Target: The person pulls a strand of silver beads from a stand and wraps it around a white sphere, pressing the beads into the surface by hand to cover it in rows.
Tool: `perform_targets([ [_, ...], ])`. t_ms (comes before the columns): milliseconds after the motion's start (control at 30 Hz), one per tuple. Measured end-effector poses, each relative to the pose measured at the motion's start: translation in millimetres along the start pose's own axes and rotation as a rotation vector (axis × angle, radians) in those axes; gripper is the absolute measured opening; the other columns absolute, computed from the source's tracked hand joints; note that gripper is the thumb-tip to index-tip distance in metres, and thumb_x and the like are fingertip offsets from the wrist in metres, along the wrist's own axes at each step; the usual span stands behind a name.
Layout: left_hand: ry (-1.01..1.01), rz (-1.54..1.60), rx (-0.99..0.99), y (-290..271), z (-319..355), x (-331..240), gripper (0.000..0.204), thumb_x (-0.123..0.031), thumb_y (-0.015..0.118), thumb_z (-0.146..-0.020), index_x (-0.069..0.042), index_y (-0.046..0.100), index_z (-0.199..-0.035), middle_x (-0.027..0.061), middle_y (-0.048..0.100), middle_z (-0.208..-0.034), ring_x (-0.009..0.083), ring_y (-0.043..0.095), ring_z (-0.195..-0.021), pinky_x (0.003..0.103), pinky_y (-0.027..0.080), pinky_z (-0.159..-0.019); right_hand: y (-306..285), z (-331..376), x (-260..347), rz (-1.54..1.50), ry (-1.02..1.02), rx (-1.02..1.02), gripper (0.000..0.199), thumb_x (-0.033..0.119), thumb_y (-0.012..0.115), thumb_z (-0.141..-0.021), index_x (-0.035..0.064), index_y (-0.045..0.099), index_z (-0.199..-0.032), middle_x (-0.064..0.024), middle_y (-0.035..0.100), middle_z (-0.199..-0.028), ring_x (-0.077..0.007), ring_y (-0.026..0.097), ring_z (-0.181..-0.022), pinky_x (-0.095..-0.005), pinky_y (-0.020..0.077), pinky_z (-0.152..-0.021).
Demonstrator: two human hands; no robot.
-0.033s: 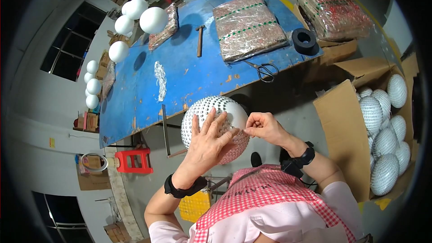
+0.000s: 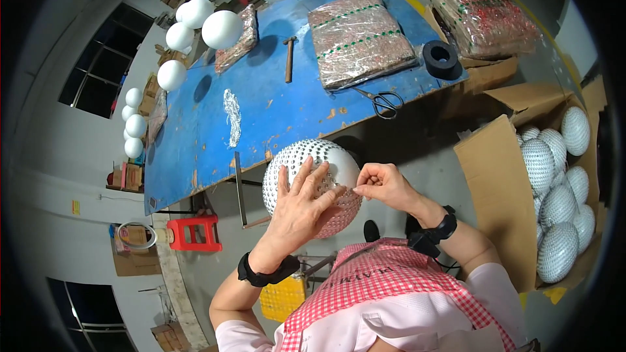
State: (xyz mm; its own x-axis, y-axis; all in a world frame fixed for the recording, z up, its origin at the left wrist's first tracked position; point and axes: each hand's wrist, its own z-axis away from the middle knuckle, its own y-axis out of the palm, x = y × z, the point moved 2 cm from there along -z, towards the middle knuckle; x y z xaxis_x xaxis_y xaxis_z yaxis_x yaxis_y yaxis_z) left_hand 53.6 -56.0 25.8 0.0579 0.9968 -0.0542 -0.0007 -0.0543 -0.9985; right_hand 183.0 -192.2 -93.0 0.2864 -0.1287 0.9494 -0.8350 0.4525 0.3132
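Observation:
In front of me, close to the table's near edge, is a white ball (image 2: 343, 164) mostly covered in rows of small silver studs. A smooth white patch shows on its upper right. My left hand (image 2: 300, 202) lies over the ball with its fingers spread, holding it. By the ball's right side, my right hand (image 2: 385, 185) is closed in a pinch, thumb and forefinger near my left hand's fingertips. Whatever is in that pinch is too small to make out. The ball's underside is hidden.
A blue table (image 2: 280, 114) bears a silver strand bundle (image 2: 232, 117), a hammer (image 2: 289, 60), scissors (image 2: 383, 101), a black tape roll (image 2: 442, 60) and a plastic-wrapped pack (image 2: 362, 39). White balls (image 2: 222, 30) stand far left. At right, a cardboard box (image 2: 490, 202) holds several studded balls (image 2: 558, 205).

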Motion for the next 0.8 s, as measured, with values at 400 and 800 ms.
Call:
perform_targets([
  [400, 0.031, -0.017, 0.095, -1.4, -14.1, 11.5, 0.046, -0.011, 0.065, -0.085, -0.03, 0.062, -0.127, 0.0094, 0.045, -0.144, 0.0353, 0.037, -0.136, 0.064, 0.025, -0.108, 13.1, 17.1, 11.6, 0.627, -0.465, -0.27, 0.011, 0.01, 0.069, -0.079, 0.0056, 0.066, -0.089, -0.008, 0.065, -0.07, -0.0206, 0.065, -0.061, -0.0321, 0.0499, -0.053],
  [800, -0.002, 0.212, 0.138, 1.2, -22.0, 26.2, 0.055, -0.003, 0.062, -0.082, -0.026, 0.058, -0.132, 0.0105, 0.048, -0.138, 0.0341, 0.034, -0.139, 0.059, 0.018, -0.114, 18.2, 35.6, 26.9, 1.31, -0.806, -0.265, 0.033, 0.006, 0.062, -0.071, 0.0072, 0.07, -0.103, -0.002, 0.051, -0.068, -0.0168, 0.056, -0.059, -0.0296, 0.0469, -0.049],
])
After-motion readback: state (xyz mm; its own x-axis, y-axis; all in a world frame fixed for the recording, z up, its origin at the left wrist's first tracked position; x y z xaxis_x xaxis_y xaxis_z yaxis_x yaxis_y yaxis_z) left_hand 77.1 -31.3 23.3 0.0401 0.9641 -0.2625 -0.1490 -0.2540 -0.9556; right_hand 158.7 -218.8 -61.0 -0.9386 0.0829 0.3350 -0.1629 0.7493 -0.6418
